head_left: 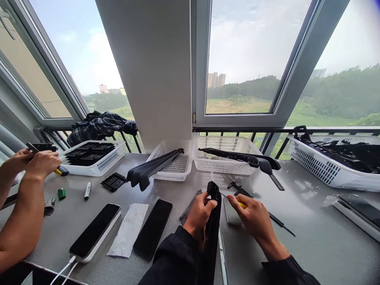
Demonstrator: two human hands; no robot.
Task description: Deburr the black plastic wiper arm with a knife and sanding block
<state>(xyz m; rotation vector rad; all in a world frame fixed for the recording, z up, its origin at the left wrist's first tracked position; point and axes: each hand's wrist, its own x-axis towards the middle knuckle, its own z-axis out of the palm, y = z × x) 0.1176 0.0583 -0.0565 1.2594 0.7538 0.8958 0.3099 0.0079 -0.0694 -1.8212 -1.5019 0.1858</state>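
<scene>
My left hand (199, 213) is closed round a long black plastic part (213, 221) that stands upright in front of me. My right hand (252, 217) is closed on a thin tool with a yellow handle (242, 205); its metal tip points at the top of the black part. Both hands sit over the grey metal table (311, 237). My sleeves are dark.
White baskets (225, 144) (175, 168) (97, 168) (314, 166) hold black plastic parts. Phones (95, 231) (152, 228), a paper slip (128, 229), a marker (87, 190) and loose black pieces lie on the table. At the left, another person's hands (38, 162) hold a yellow-handled tool. Windows stand behind.
</scene>
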